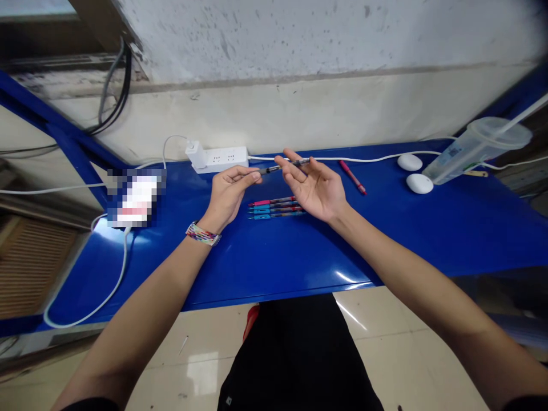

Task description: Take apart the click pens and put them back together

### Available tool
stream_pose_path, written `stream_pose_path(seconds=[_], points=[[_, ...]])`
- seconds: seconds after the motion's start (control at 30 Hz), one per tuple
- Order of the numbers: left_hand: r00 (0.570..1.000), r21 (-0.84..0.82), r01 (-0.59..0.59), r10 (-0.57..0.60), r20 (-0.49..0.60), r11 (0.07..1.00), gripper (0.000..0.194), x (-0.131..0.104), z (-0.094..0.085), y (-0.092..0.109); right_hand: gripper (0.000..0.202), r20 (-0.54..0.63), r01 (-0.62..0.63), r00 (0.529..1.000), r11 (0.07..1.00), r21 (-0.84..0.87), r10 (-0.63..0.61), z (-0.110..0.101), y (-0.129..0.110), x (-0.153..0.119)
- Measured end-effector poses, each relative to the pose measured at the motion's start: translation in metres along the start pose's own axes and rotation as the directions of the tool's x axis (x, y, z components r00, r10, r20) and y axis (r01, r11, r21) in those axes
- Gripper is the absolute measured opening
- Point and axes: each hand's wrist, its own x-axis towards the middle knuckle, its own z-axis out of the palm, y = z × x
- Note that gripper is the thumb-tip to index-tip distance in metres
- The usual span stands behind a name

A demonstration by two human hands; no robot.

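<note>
A dark pen (274,169) is held nearly level above the blue table (274,257). My left hand (231,194) pinches its left end between thumb and fingers. At the pen's right end is my right hand (317,185), palm up, with the thumb and a fingertip against the tip and the other fingers spread along the barrel. Below the hands lie several pens (265,210) side by side, one with a pink grip and others with blue grips; their right ends are partly behind my right hand. A pink pen (353,177) lies apart, right of my right hand.
A white power strip (226,159) with a plugged-in charger sits at the table's back. On the left is a blurred phone (137,200) with a white cable. Two white rounded objects (419,183) and a tilted clear cup (471,151) with a straw stand at the right.
</note>
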Motion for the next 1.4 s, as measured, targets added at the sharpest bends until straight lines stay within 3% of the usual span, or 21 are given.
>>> stream_pose_path(seconds=[0.27, 0.4, 0.47, 0.57, 0.7, 0.9, 1.1, 1.4], points=[[1.000, 0.002, 0.003, -0.003, 0.010, 1.000, 0.032, 0.001, -0.002, 0.001, 0.044, 0.126, -0.009, 0.992, 0.998, 0.067, 0.001, -0.010, 0.001, 0.004], [1.000, 0.038, -0.015, 0.015, 0.004, 0.999, 0.028, 0.004, -0.006, 0.000, 0.043, 0.015, 0.047, 0.999, 0.988, -0.149, -0.045, -0.020, -0.002, 0.008], [1.000, 0.106, -0.027, 0.026, 0.013, 0.994, 0.025, 0.006, -0.009, 0.000, 0.035, -0.059, 0.128, 0.986, 0.927, -0.351, -0.158, -0.025, -0.001, 0.011], [0.996, 0.262, -0.072, 0.055, 0.073, 0.962, 0.022, 0.006, -0.013, 0.004, 0.024, -0.041, 0.193, 0.960, 0.758, -0.623, -0.278, -0.032, 0.001, 0.014], [0.973, 0.481, -0.156, 0.051, 0.223, 0.863, 0.011, 0.003, -0.018, 0.008, 0.022, 0.036, 0.179, 0.968, 0.583, -0.792, -0.249, -0.042, 0.002, 0.015], [0.936, 0.721, -0.299, 0.045, 0.349, 0.625, 0.005, 0.003, -0.023, 0.000, 0.013, 0.165, 0.224, 0.967, 0.345, -0.911, -0.193, -0.050, 0.001, 0.013], [0.924, 0.710, -0.304, 0.014, 0.383, 0.635, 0.002, 0.006, -0.023, -0.003, 0.017, 0.217, 0.257, 0.960, 0.249, -0.934, -0.175, -0.052, -0.001, 0.012], [0.918, 0.720, -0.314, 0.006, 0.395, 0.618, 0.005, 0.006, -0.023, -0.006, 0.018, 0.227, 0.264, 0.957, 0.222, -0.939, -0.179, -0.056, 0.001, 0.012]])
